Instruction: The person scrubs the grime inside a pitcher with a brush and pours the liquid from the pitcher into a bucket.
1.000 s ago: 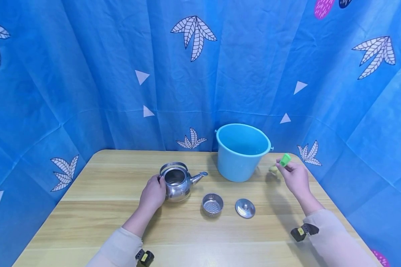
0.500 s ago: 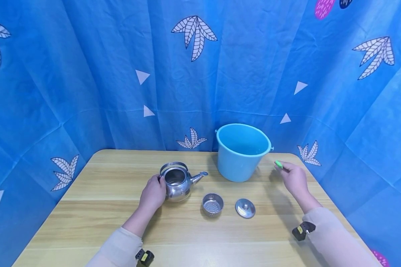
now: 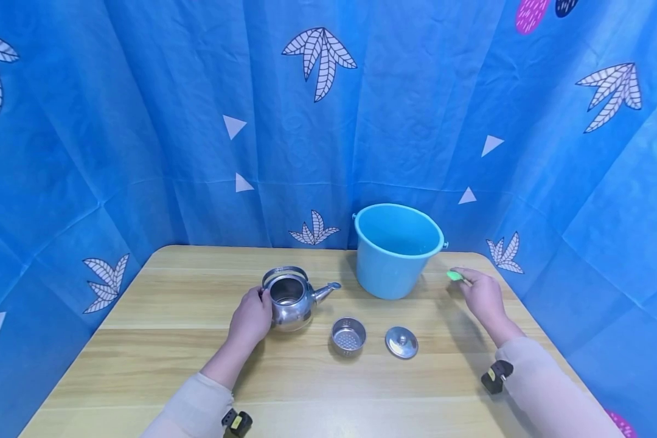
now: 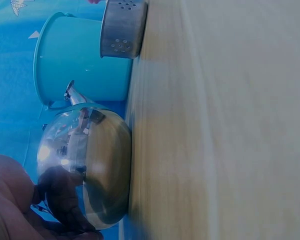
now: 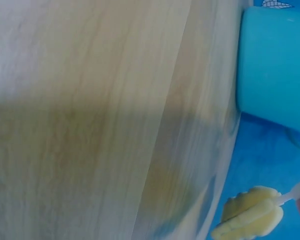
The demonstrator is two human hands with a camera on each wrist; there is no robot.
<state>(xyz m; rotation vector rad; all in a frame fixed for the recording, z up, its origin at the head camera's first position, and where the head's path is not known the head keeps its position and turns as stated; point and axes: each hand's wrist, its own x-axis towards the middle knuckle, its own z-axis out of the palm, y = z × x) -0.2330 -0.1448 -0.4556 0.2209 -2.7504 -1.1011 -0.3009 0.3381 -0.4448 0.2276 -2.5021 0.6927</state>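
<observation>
My left hand (image 3: 252,316) holds the near-left side of a shiny steel teapot (image 3: 292,316), thumb at its rim. The teapot stands uncovered on the table, spout to the right. Beyond the right end of the bucket, my right hand (image 3: 486,298) grips a sponge bottle brush by its green handle (image 3: 454,275). In the right wrist view the brush's yellow sponge head (image 5: 250,212) shows above the tabletop on a white stem. A perforated steel strainer (image 3: 348,336) sits right of the teapot, and a round steel lid (image 3: 402,342) with a knob lies beside it.
A light-blue bucket (image 3: 385,274) stands at the back of the wooden table (image 3: 301,389), between the teapot and my right hand. Blue patterned curtains (image 3: 306,146) hang behind the table and along both sides.
In my right hand the brush has turned: its green handle, raised before, now sits lower and points left. That hand has shifted slightly. My left hand and the teapot stay put.
</observation>
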